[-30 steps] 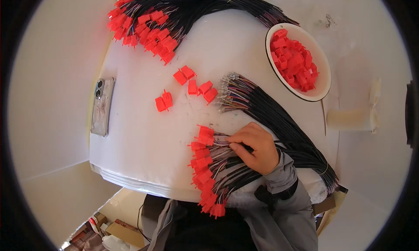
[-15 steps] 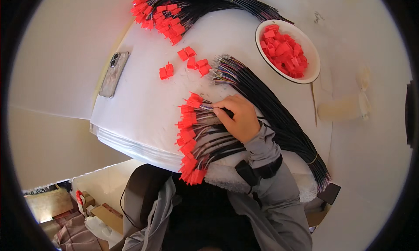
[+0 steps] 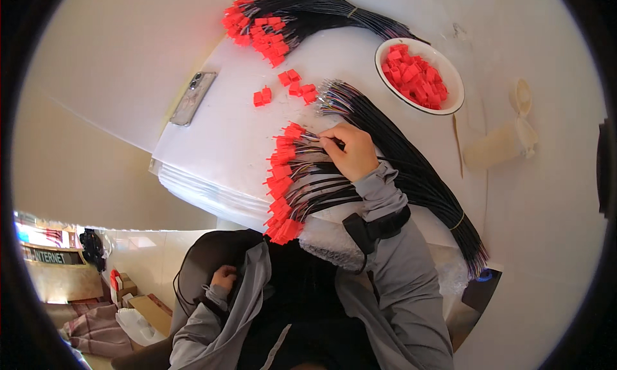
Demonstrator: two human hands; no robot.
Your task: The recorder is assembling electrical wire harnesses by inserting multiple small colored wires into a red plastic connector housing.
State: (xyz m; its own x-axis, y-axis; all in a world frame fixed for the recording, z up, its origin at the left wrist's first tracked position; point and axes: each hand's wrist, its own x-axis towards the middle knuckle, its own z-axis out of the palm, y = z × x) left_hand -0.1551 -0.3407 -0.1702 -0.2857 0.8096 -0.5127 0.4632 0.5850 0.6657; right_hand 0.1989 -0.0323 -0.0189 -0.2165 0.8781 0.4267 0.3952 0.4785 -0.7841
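Note:
My right hand is closed, thumb and fingers pinching a cable just behind its red connector. This cable lies at the far end of a row of black cables with red connectors, fanned out on the white table. Down at the lower left, beside my body, my left hand is low and away from the cables; its fingers are too small and partly hidden to read. A tied bundle of black cables with bare wire ends lies to the right of my right hand.
Loose red connectors lie beyond the row. A white bowl holds more of them. Another tied cable bundle with red connectors lies at the back. A phone, a thin stick and a pale open-lidded container are also there.
The view has shifted, so the table things sit elsewhere in the picture. My left hand has come into view at the lower left. My right hand still pinches the cable.

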